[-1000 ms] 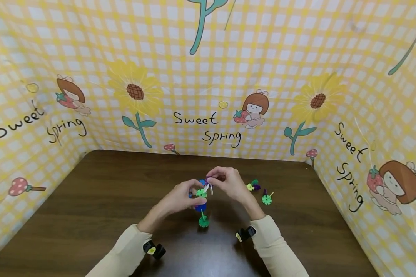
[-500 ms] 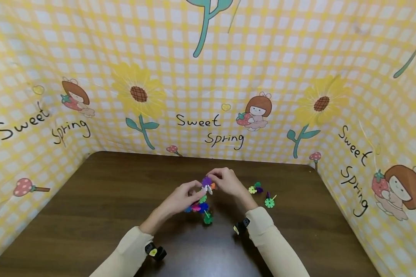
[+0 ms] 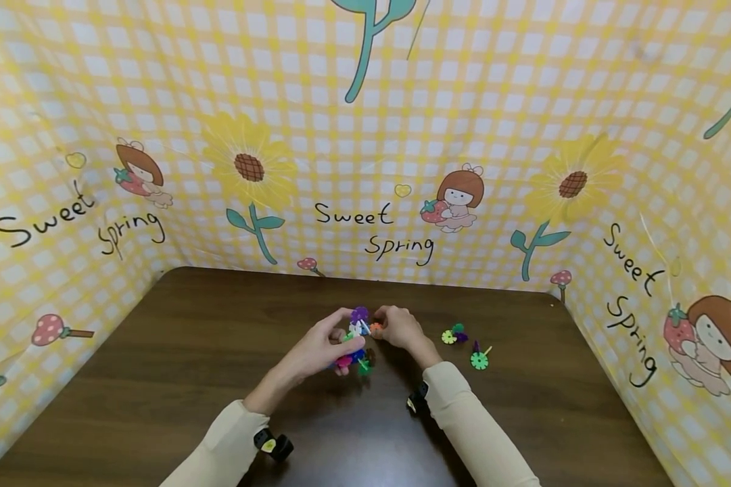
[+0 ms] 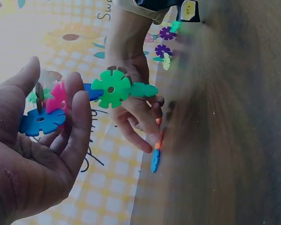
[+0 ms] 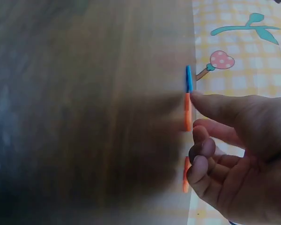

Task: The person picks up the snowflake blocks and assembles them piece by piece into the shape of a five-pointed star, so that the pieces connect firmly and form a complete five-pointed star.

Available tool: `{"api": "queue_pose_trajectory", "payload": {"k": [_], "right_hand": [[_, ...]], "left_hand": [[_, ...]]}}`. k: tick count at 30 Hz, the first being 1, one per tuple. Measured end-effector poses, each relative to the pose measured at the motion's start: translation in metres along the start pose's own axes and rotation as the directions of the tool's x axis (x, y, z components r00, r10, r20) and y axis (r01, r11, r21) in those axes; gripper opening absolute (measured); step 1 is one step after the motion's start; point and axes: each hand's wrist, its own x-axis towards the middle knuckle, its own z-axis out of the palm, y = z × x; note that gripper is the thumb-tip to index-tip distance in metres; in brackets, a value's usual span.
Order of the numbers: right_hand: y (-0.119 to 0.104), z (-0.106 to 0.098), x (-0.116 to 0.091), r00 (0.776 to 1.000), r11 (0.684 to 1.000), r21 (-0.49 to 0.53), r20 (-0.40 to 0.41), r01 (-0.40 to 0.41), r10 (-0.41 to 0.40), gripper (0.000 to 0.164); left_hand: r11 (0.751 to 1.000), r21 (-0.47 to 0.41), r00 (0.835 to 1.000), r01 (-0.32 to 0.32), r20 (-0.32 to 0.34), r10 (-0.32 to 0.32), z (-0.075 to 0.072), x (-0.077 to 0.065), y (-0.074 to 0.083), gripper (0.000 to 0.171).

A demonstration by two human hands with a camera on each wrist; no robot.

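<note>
My left hand (image 3: 313, 350) holds a joined cluster of notched plastic snowflake discs off the table. A purple disc (image 3: 359, 315) and a white disc (image 3: 356, 329) show at its top. The left wrist view shows more of it: a blue disc (image 4: 43, 123), a pink disc (image 4: 58, 97) and a green disc (image 4: 111, 89). Beside the cluster, my right hand (image 3: 402, 331) is down at the tabletop, fingers loosely bent. One fingertip touches where an orange disc (image 5: 187, 111) meets a blue disc (image 5: 188, 78), both lying flat. A second orange disc (image 5: 186, 174) lies near the other fingers.
On the brown table (image 3: 219, 304), two small groups of discs lie to the right: a yellow-green disc (image 3: 448, 337) with purple and green ones, and a light green disc (image 3: 479, 360) with upright pieces. A checked cloth (image 3: 365, 149) hangs around the back and sides.
My right hand has left the purple and white discs and moved down to the orange disc on the table. The cluster's lower part has tilted up within my left hand.
</note>
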Motion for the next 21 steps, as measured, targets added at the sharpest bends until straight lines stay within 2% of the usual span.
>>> {"api": "queue_pose_trajectory", "payload": {"k": [4,7,11,14,17,21], "right_hand": [[-0.001,0.002,0.0,0.999,0.999,-0.016,0.01,-0.046,0.046,0.033],[-0.002,0.001,-0.002,0.998,0.998,-0.03,0.012,-0.06,0.061,0.029],[-0.001,-0.002,-0.006,0.997,0.996,-0.051,0.025,-0.071,0.073,0.03],[0.0,-0.004,-0.009,0.998,0.997,-0.048,0.017,-0.064,0.065,0.028],[0.0,-0.006,-0.015,0.999,0.999,-0.019,0.001,-0.045,0.045,0.026],[0.001,-0.011,-0.022,1.0,0.999,0.041,-0.012,-0.006,0.006,0.019]], "left_hand": [[1.0,0.001,1.0,-0.017,-0.025,0.017,0.0,-0.001,0.001,0.045],[1.0,0.019,0.999,-0.018,-0.042,0.019,0.001,-0.001,0.003,0.046],[0.997,0.079,0.996,-0.001,-0.086,0.008,0.002,0.0,0.005,0.068],[0.992,0.126,0.993,0.024,-0.115,-0.01,0.003,-0.001,0.007,0.08],[0.984,0.176,0.991,0.038,-0.131,-0.015,0.004,-0.002,0.007,0.079],[0.982,0.183,0.991,0.041,-0.13,-0.017,0.005,-0.002,0.007,0.078]]}}
